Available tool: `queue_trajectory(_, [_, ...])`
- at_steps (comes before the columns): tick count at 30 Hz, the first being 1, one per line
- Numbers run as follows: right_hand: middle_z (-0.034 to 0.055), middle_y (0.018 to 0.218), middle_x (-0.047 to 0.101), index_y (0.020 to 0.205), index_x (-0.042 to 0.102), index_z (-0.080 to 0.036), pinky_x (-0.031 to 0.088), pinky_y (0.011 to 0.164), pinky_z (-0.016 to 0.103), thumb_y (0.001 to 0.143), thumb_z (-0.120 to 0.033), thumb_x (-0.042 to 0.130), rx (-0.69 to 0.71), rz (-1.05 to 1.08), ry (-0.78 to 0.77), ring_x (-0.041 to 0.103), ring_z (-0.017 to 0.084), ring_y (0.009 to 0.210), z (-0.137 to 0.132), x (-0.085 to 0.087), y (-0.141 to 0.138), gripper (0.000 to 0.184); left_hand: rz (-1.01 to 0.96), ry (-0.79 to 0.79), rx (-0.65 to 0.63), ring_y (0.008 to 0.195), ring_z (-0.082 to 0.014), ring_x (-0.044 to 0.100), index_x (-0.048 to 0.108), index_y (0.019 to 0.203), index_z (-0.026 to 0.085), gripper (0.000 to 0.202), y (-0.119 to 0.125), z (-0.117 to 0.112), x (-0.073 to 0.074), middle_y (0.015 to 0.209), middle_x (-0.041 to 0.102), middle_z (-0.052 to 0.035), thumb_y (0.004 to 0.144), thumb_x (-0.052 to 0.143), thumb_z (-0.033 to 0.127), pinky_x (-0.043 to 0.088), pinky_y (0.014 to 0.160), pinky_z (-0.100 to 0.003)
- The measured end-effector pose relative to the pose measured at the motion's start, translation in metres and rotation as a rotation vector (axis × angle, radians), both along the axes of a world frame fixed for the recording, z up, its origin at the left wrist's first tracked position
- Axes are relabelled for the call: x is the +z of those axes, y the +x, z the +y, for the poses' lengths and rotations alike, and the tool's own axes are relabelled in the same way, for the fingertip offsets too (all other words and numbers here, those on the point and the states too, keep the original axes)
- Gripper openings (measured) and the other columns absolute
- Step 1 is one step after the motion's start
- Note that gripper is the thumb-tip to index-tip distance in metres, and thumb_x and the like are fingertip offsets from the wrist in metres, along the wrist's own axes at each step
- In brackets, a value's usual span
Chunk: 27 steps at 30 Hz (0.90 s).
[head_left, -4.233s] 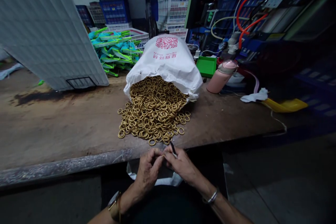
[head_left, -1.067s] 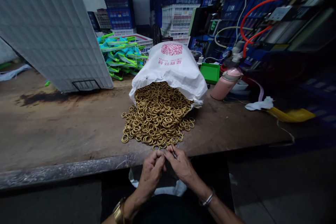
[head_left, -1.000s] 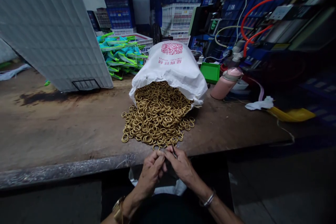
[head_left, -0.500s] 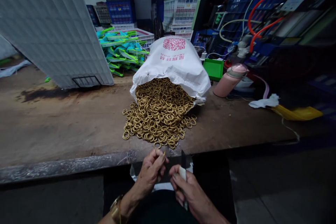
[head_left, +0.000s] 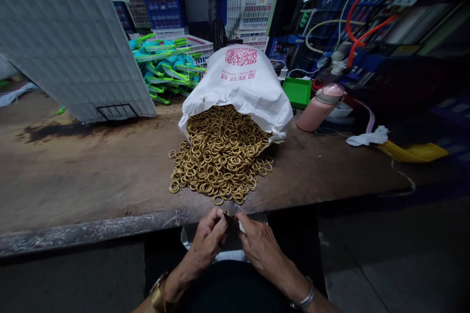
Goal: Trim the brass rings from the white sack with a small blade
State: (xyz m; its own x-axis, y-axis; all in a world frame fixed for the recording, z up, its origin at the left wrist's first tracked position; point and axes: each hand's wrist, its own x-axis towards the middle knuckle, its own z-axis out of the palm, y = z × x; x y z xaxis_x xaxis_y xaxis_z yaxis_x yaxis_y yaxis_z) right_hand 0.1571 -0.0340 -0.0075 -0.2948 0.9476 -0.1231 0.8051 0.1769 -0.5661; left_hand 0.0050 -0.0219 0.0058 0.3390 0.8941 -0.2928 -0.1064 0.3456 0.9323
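Observation:
My left hand (head_left: 210,234) is closed, pinching a gold-coloured ring (head_left: 226,212) just off the table's front edge. Only a sliver of that ring shows past the fingertips. My right hand (head_left: 259,242) is wrapped round a knife, whose pale handle (head_left: 241,227) peeks out by the thumb. The dark blade points toward the ring; whether it touches is too dim to tell. Just beyond both hands lies a heap of gold-coloured rings (head_left: 216,166), spilling from the mouth of a white sack (head_left: 249,80) with red print.
A grey corrugated panel (head_left: 73,44) leans at the left of the wooden table (head_left: 91,171). Behind it are green and blue pieces (head_left: 165,68). To the right stand a green tray (head_left: 297,92), a pink bottle (head_left: 316,112) and a yellow bag (head_left: 413,151). Stacked crates (head_left: 253,7) fill the back.
My right hand has moved up and left and turned, bringing the knife blade from upright to the ring in my left hand. The left hand stays nearly in place.

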Motion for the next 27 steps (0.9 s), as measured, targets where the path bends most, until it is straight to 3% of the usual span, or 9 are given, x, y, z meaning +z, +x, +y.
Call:
queue_trajectory(7, [0.0029, 0.077, 0.059, 0.087, 0.048, -0.018, 0.028, 0.058, 0.023, 0.069, -0.006, 0.033, 0.020, -0.069, 0.076, 0.052, 0.014, 0.065, -0.001, -0.006, -0.001, 0.027, 0.042, 0.003, 0.053, 0.043, -0.0055, 0.025, 0.037, 0.061, 0.019, 0.037, 0.002, 0.000, 0.001, 0.049, 0.033, 0.0079, 0.071, 0.054, 0.051, 0.023, 0.041, -0.018])
queue_trajectory(14, [0.0011, 0.068, 0.057, 0.088, 0.049, -0.018, 0.026, 0.056, 0.024, 0.070, -0.007, 0.035, 0.057, -0.086, -0.006, 0.051, 0.014, 0.062, 0.001, -0.007, -0.003, 0.026, 0.077, 0.060, 0.029, 0.046, -0.0062, 0.027, 0.040, 0.065, 0.018, 0.031, -0.006, -0.002, -0.008, 0.054, 0.035, 0.0061, 0.078, 0.048, 0.045, 0.024, 0.043, -0.018])
queue_trajectory(19, [0.0028, 0.074, 0.058, 0.094, 0.049, -0.018, 0.028, 0.059, 0.023, 0.073, -0.010, 0.036, 0.063, -0.061, 0.004, 0.052, 0.015, 0.068, -0.003, -0.011, 0.001, 0.025, 0.041, 0.078, -0.035, 0.046, -0.0063, 0.029, 0.045, 0.067, 0.017, 0.028, -0.014, -0.014, 0.012, 0.054, 0.035, 0.0055, 0.081, 0.046, 0.041, 0.026, 0.044, -0.018])
queue_trajectory(23, [0.0012, 0.064, 0.057, 0.087, 0.050, -0.018, 0.026, 0.053, 0.023, 0.078, -0.012, 0.034, 0.004, -0.100, 0.038, 0.053, 0.014, 0.059, 0.005, -0.006, -0.003, 0.020, -0.074, -0.038, -0.123, 0.041, -0.0055, 0.032, 0.052, 0.075, 0.016, 0.027, -0.020, -0.022, 0.028, 0.051, 0.041, 0.0041, 0.081, 0.047, 0.041, 0.024, 0.039, -0.018])
queue_trajectory(27, [0.0028, 0.073, 0.063, 0.088, 0.051, -0.019, 0.027, 0.055, 0.024, 0.076, -0.010, 0.038, -0.072, -0.112, 0.103, 0.057, 0.015, 0.064, 0.023, 0.006, -0.016, 0.020, -0.260, -0.227, 0.043, 0.033, -0.0035, 0.028, 0.053, 0.072, 0.014, 0.033, -0.026, -0.015, 0.017, 0.044, 0.041, 0.0050, 0.082, 0.043, 0.044, 0.021, 0.034, -0.016])
